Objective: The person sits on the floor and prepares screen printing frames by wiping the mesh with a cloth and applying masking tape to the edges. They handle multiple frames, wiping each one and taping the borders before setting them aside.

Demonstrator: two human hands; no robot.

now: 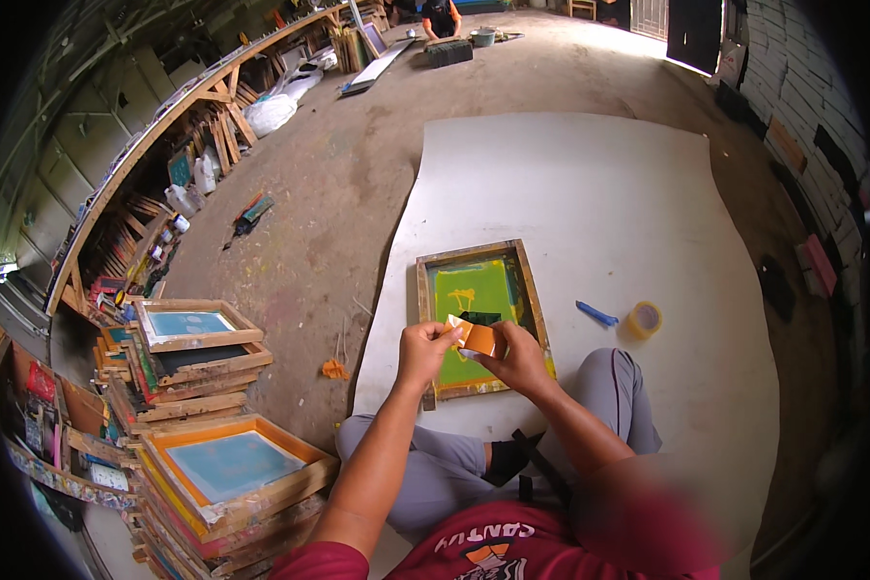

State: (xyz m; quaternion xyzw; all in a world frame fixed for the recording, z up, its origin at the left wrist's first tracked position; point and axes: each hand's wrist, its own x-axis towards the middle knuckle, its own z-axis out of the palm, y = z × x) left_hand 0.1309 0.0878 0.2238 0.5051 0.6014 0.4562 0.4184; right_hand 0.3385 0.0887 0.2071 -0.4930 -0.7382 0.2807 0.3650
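A small orange-and-white piece of card or stiff paper (479,338) is held up between my two hands, bent or folded. My left hand (425,354) pinches its left end, while my right hand (518,362) grips the right end with thumb and fingers. Just below them, a wooden screen-printing frame (532,300) lies flat with green mesh (454,282) marked by yellow patches. Behind the card, a dark green patch shows on the mesh; I cannot tell what it is. To the right lie a slim blue thing, perhaps a cutter knife (597,313), and a roll of yellowish tape (645,320).
I sit cross-legged on a large white sheet (570,174). Stacked wooden screen frames (208,338) rise at the left, another blue-meshed frame (324,471) nearer. An orange scrap (335,369) lies on the floor. Far off, a person (442,19) works by a dark crate (449,52).
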